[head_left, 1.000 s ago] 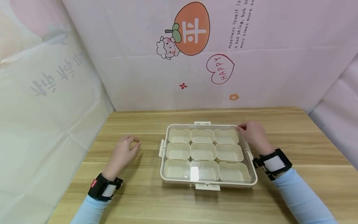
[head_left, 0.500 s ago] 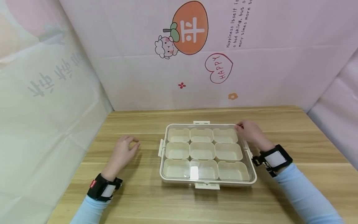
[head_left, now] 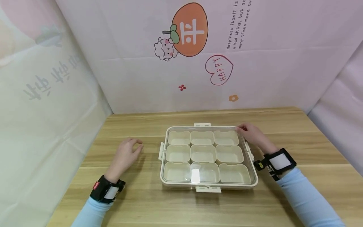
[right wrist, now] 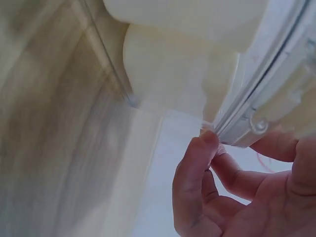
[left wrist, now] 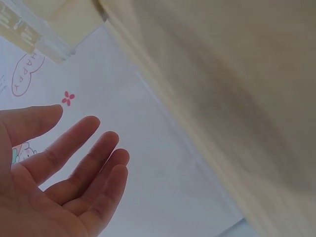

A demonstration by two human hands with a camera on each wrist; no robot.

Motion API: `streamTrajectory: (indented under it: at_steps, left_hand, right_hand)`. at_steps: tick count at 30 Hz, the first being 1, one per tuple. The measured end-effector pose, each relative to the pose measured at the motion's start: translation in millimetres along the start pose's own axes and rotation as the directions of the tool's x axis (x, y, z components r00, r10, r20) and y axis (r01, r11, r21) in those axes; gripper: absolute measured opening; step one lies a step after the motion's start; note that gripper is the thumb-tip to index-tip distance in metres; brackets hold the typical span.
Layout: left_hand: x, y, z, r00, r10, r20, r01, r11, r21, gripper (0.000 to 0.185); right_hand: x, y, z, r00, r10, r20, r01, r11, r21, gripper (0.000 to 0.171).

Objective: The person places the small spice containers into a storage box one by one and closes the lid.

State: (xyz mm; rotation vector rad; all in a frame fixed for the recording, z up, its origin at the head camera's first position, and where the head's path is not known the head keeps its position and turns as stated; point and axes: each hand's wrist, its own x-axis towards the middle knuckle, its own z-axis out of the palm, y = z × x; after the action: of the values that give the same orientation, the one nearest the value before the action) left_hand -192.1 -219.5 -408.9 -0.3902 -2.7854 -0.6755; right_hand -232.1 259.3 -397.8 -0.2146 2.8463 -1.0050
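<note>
Since a second ago the box (head_left: 208, 156) has slid a touch toward my left hand (head_left: 126, 154) and my right hand (head_left: 253, 135) went with it, same grip on the same corner. Left hand hasn't moved.

Right hand: fingers curled at the far corner of the clear lid (head_left: 198, 175) on my right side. In the right wrist view a fingertip (right wrist: 207, 140) sits against the lid's edge (right wrist: 266, 103) with the other fingers bent under it, so I'm pinching the lid rim at that corner. Lid looks seated flat on the cream base; can't tell from here whether that corner is lifted.

Left hand: resting on the table (head_left: 141, 201), well apart from the box, off its left side. Fingers loose and slightly spread in the left wrist view (left wrist: 64, 173), holding nothing.

Box sits between my hands, closer to the right one. Nine cream compartments in a three by three grid under the lid, all nine bare, nothing in any of them. Bright glare patch on the lid over the near middle compartment. Latch tabs: one on the near side (head_left: 208, 189), one on the far side (head_left: 202, 125), one on the side facing my left hand (head_left: 161, 151), all sticking out from the rim. Latch nearest my right wrist is mostly hidden by the hand.
</note>
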Motion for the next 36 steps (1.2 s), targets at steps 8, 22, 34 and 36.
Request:
streamTrajectory:
  at_steps: [8,22,34,36]
  left_hand:
    - [23.7,14.8,2.2,0.998,0.051,-0.049,-0.051,0.999,0.001,0.025]
    - [49.8,61.5,18.5,0.988,0.141,-0.064,-0.144,0.988,-0.053,0.021]
    - [35.0,97.2,36.5,0.988,0.154,-0.021,-0.155,0.987,-0.051,0.014]
    - [32.2,98.0,38.1,0.987,0.157,-0.034,-0.159,0.987,-0.04,0.012]
  right_hand:
    - [8,4,0,1.0,-0.01,-0.029,0.009,1.0,-0.016,0.044]
    - [4,3,4,0.993,-0.032,-0.111,0.031,1.0,-0.005,0.041]
    - [-52,-15,5,0.95,-0.193,-0.245,0.146,0.97,-0.196,0.025]
    - [-58,-18,5,0.944,-0.211,-0.252,0.153,0.96,-0.233,0.024]
